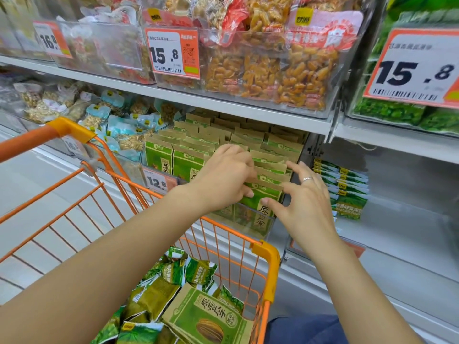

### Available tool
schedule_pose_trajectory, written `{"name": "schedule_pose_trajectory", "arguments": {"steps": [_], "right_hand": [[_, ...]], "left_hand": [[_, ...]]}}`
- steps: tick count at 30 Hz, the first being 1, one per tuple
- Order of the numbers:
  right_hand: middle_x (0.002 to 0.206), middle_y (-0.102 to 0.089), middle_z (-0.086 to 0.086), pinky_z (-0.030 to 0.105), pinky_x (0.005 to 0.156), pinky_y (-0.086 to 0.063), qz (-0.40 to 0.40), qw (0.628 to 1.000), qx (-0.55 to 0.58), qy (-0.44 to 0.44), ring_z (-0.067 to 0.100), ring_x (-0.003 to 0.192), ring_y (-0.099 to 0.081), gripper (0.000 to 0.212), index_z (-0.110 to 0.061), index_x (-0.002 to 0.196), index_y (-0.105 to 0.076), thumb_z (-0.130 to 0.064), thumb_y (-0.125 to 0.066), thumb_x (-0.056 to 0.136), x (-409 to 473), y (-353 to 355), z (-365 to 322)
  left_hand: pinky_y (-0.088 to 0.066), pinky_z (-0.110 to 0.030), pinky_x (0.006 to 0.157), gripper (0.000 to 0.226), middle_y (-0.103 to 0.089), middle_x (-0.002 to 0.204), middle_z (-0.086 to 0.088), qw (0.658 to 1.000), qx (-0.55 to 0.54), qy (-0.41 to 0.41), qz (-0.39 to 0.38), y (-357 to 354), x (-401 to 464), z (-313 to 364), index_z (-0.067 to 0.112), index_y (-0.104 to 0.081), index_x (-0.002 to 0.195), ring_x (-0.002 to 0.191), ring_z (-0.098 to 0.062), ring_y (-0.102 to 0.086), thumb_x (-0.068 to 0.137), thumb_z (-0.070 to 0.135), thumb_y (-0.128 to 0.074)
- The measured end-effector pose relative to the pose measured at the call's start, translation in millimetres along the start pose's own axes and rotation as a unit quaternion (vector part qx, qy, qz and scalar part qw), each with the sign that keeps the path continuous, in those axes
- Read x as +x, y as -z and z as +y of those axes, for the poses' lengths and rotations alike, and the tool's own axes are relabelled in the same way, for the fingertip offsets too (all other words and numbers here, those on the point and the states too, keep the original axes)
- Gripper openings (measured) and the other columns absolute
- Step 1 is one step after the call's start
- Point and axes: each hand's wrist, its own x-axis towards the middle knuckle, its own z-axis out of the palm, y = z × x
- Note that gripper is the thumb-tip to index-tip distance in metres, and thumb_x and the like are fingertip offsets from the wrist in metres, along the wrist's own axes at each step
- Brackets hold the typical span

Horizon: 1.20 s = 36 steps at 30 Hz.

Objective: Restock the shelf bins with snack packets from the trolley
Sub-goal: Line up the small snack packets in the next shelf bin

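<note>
The shelving [223,105] is filling the far side of the scene, its clear bins stacked in tiers, and the orange trolley [267,256] is standing near, just under the person's arms. In the middle tier a clear shelf bin [260,224] is sitting almost full of upright kraft-and-green snack packets [183,167], ranked in rows front to back. More of the same stock is lying loose in the trolley, a large kraft packet [206,316] on top of smaller green packets [173,274].

The step in hand looks like seating and squaring the front row. The left hand [223,177] is curling its fingers over the tops of the nearest packets, gripping them at the top edge. The right hand [303,199], a ring on one finger, is hovering just right of the same row with fingers spread and relaxed, holding nothing. The next move probably calls for pressing the row level, then reaching back down into the trolley for another packet.

To the right, a short stack of green packets [347,192] is lying on an otherwise sparse shelf. Price cards are reading 12.8 [157,182] on the packet bin, 15.8 [171,54] above it, 15.8 [412,70] far right, and 16.8 [51,40] far left. The packets' Chinese print is too small to read surely.
</note>
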Motion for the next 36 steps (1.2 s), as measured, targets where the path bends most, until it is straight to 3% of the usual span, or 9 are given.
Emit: {"name": "schedule_pose_trajectory", "arguments": {"steps": [6,9,11,14,17,22,25,31,36], "right_hand": [[0.154,-0.027,0.007,0.045,0.116,-0.018,0.009,1.000,-0.002,-0.016,0.025,0.141,-0.022,0.052,-0.019,0.121,-0.057,-0.046,-0.071,0.078,-10,-3,-16],[0.139,-0.047,0.008,0.043,0.107,-0.034,0.159,0.979,0.083,0.095,0.024,0.127,-0.041,0.040,-0.014,0.117,-0.059,-0.033,-0.069,0.083,-24,3,-30],[0.114,-0.063,0.000,0.033,0.089,-0.047,0.147,0.964,0.148,0.165,0.017,0.105,-0.057,0.021,-0.017,0.104,-0.065,-0.029,-0.060,0.087,-34,3,-37],[0.094,-0.067,-0.010,0.028,0.061,-0.050,0.019,0.968,0.111,0.225,0.013,0.084,-0.064,0.024,-0.024,0.096,-0.066,-0.034,-0.046,0.091,-47,-5,-41],[0.127,-0.053,-0.014,0.029,0.072,-0.044,-0.165,0.962,0.019,0.216,0.013,0.108,-0.058,0.031,-0.030,0.124,-0.054,-0.040,-0.041,0.098,-50,-18,-39],[0.136,-0.044,-0.014,0.028,0.075,-0.043,-0.232,0.955,0.006,0.184,0.012,0.108,-0.057,0.037,-0.036,0.134,-0.042,-0.044,-0.039,0.098,-49,-20,-37],[0.136,-0.045,-0.014,0.031,0.078,-0.048,-0.229,0.957,0.002,0.179,0.012,0.107,-0.058,0.036,-0.037,0.134,-0.041,-0.044,-0.039,0.098,-49,-19,-37],[0.136,-0.043,-0.018,0.028,0.089,-0.041,-0.217,0.959,0.021,0.180,0.006,0.123,-0.043,0.040,-0.037,0.132,-0.046,-0.052,-0.039,0.096,-51,-13,-38],[0.140,-0.041,-0.022,0.019,0.104,-0.027,-0.217,0.955,0.141,0.147,-0.001,0.132,-0.031,0.064,-0.040,0.140,-0.038,-0.063,-0.054,0.082,-50,1,-42]], "left_hand": [[-0.027,-0.041,0.108,0.032,-0.059,0.106,-0.004,0.999,0.008,-0.016,0.047,-2,-13,-4,0.014,-0.072,0.099,0.111,-0.027,-0.050,0.076,0.037,-0.075],[-0.039,-0.032,0.094,0.028,-0.061,0.108,0.000,0.979,-0.099,0.044,0.173,16,-48,-1,0.016,-0.066,0.110,0.106,-0.015,-0.051,0.089,0.034,-0.059],[-0.045,-0.029,0.076,0.022,-0.065,0.093,0.005,0.970,-0.160,0.069,0.167,20,-81,1,0.017,-0.066,0.104,0.086,-0.008,-0.055,0.093,0.029,-0.052],[-0.050,-0.031,0.070,0.027,-0.068,0.093,0.010,0.979,-0.118,0.077,-0.146,5,-125,2,0.026,-0.063,0.109,0.087,-0.013,-0.064,0.095,0.040,-0.044],[-0.045,-0.034,0.087,0.051,-0.055,0.131,0.003,0.884,-0.046,0.029,-0.464,-32,-150,3,0.026,-0.047,0.136,0.119,-0.021,-0.053,0.091,0.047,-0.056],[-0.030,-0.047,0.112,0.108,-0.014,0.159,-0.006,0.835,-0.048,-0.022,-0.548,-81,-168,12,0.020,0.001,0.153,0.143,-0.027,-0.021,0.079,0.059,-0.067],[-0.020,-0.043,0.116,0.111,-0.011,0.159,-0.010,0.853,-0.018,-0.034,-0.521,-88,-178,19,0.015,0.005,0.153,0.144,-0.028,-0.016,0.079,0.059,-0.065],[-0.034,-0.040,0.102,0.091,-0.039,0.133,-0.013,0.884,0.020,-0.056,-0.463,-58,-163,25,0.007,-0.033,0.138,0.117,-0.029,-0.041,0.072,0.058,-0.071],[-0.048,-0.034,0.096,0.073,-0.050,0.132,-0.009,0.974,0.071,-0.124,-0.179,3,-145,16,0.013,-0.052,0.125,0.118,-0.025,-0.053,0.070,0.061,-0.054]]}}
